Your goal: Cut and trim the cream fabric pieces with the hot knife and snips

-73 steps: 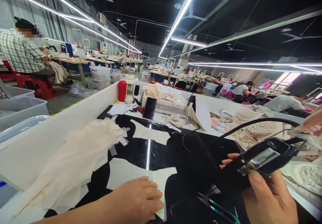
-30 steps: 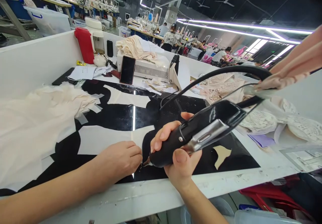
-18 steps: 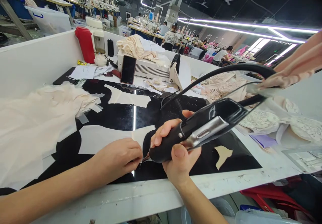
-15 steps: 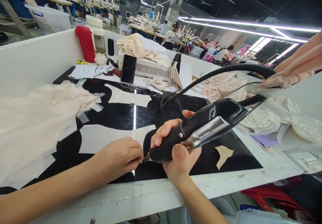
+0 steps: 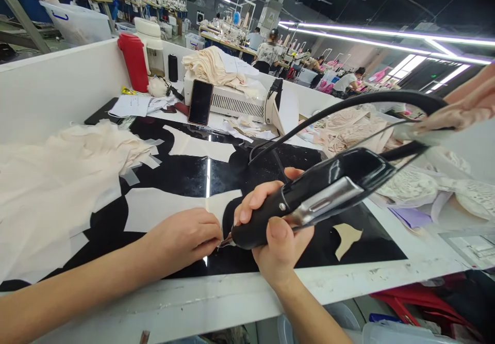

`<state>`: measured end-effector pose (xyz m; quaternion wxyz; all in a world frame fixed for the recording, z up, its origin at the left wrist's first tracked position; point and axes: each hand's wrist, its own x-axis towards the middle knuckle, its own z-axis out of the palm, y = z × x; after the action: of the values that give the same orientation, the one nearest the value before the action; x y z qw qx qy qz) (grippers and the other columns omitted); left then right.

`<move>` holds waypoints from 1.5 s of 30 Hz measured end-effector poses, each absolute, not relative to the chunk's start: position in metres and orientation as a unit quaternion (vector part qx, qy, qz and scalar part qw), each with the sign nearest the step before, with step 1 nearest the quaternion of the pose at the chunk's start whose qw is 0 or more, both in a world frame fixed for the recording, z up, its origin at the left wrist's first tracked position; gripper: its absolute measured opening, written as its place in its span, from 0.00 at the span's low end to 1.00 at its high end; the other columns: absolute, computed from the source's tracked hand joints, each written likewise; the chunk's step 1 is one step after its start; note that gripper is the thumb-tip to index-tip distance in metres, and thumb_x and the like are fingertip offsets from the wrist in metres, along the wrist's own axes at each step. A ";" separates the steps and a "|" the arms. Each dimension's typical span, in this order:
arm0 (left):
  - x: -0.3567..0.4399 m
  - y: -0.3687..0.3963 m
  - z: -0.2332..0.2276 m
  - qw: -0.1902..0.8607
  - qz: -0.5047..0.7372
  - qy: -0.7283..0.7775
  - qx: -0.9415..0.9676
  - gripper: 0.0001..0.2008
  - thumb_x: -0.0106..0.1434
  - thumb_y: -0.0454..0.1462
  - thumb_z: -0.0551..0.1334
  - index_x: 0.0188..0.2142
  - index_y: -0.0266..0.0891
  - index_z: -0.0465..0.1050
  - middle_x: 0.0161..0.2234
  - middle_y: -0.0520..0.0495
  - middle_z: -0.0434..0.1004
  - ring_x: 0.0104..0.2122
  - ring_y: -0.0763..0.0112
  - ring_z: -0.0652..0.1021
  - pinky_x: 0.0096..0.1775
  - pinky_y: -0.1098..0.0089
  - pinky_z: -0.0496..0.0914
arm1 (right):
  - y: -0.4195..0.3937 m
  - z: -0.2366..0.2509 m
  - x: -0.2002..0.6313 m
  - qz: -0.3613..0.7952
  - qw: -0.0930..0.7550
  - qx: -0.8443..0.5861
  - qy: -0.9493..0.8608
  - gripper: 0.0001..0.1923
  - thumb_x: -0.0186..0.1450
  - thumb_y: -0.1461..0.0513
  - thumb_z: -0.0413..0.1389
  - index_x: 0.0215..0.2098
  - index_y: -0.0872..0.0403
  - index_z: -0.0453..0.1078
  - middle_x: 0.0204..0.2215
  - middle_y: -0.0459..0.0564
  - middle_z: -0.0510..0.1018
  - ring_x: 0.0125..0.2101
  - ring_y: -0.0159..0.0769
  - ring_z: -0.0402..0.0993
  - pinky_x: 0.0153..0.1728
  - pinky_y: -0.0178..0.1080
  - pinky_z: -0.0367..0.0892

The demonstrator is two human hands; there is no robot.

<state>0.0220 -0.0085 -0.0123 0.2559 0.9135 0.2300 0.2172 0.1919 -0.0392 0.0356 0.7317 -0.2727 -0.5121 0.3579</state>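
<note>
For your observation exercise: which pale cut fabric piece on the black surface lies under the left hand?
The long pale piece nearest the worker, pinned by the left hand.

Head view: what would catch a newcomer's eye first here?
The glossy black corded tool gripped in the right hand at centre, its tip down on the black worktop. The left hand presses a pale cut piece beside that tip. A red flask stands at the far left corner.

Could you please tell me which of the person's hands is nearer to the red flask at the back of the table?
Left. The left hand lies on the pale fabric piece, below the red flask; the right hand, gripping the black tool, is farther right.
</note>
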 end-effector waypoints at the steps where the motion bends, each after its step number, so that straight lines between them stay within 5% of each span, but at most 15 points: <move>1: 0.022 -0.007 -0.011 0.264 0.213 0.241 0.909 0.09 0.74 0.33 0.58 0.40 0.41 0.77 0.38 0.51 0.79 0.38 0.68 0.77 0.42 0.68 0.68 | -0.039 0.036 0.192 0.357 0.733 -0.268 -0.513 0.27 0.66 0.52 0.66 0.58 0.42 0.62 0.32 0.41 0.73 0.22 0.31 0.70 0.20 0.37 0.72; 8: 0.024 0.002 -0.008 0.281 0.189 0.315 0.887 0.08 0.73 0.38 0.61 0.35 0.41 0.74 0.33 0.54 0.76 0.35 0.68 0.75 0.38 0.68 0.66 | -0.041 0.038 0.190 0.357 0.739 -0.272 -0.503 0.28 0.65 0.51 0.68 0.57 0.42 0.61 0.31 0.41 0.73 0.22 0.31 0.70 0.21 0.36 0.71; 23: 0.024 -0.001 -0.011 0.235 0.211 0.266 0.911 0.08 0.71 0.29 0.59 0.35 0.41 0.67 0.35 0.53 0.71 0.36 0.68 0.73 0.38 0.69 0.67 | -0.038 0.038 0.189 0.353 0.741 -0.279 -0.499 0.29 0.64 0.51 0.68 0.56 0.43 0.60 0.30 0.40 0.73 0.21 0.31 0.70 0.21 0.37 0.71; 45: 0.023 0.002 -0.011 0.272 0.193 0.285 0.899 0.05 0.72 0.32 0.63 0.37 0.40 0.71 0.37 0.53 0.72 0.39 0.68 0.74 0.40 0.69 0.67 | -0.036 0.037 0.188 0.349 0.743 -0.273 -0.501 0.28 0.66 0.53 0.68 0.58 0.44 0.60 0.32 0.41 0.73 0.24 0.31 0.71 0.24 0.37 0.72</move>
<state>0.0232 0.0018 -0.0108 0.2721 0.8987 0.2846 0.1930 0.1885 -0.0362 0.0367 0.7432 -0.2728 -0.5015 0.3490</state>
